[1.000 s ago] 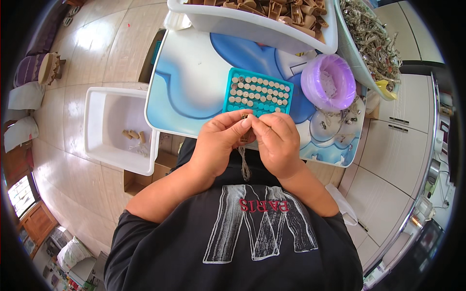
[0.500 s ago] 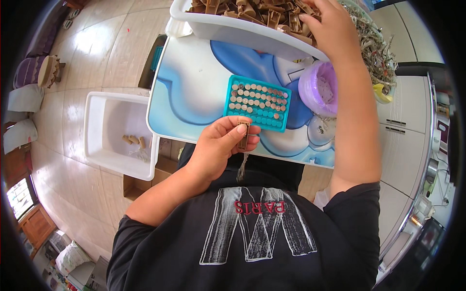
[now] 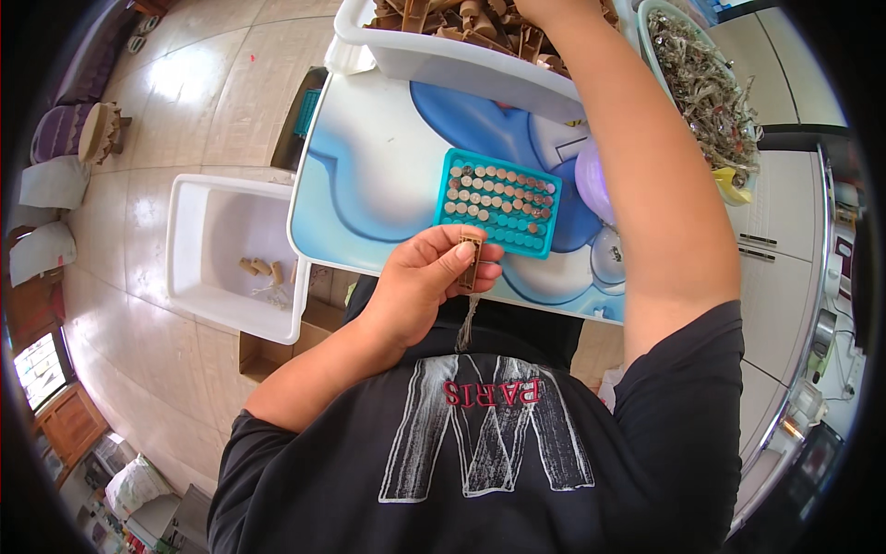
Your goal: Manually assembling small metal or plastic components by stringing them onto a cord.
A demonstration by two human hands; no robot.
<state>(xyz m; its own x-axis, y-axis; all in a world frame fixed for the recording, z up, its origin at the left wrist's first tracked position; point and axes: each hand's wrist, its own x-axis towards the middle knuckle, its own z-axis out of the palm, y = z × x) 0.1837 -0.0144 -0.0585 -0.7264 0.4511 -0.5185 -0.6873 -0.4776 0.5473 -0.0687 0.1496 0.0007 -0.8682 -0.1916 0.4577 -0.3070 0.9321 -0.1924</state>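
Key change in the last sec: R hand [image 3: 556, 9] has left the brown casing [image 3: 472, 268] — both hands were on it 1 s ago — and is now at the white bin [image 3: 461, 60] of loose brown casings [image 3: 448, 20], well beyond L hand [image 3: 429, 270]. It's cut off by the top edge, so can't tell if it's wide, narrow or on a pc. L hand hasn't let go: thumb & fingers pinch the brown casing, w/ grey wires [image 3: 467, 319] hanging below the grip. Reads as a break in two-handed work — L keeps the part, R is off at the supply. Teal tray [image 3: 524, 249] w/ tan discs [image 3: 490, 172] sits on the desk [image 3: 369, 129] just beyond L hand; purple tub [image 3: 591, 180] is partly hidden by R forearm [image 3: 660, 175].
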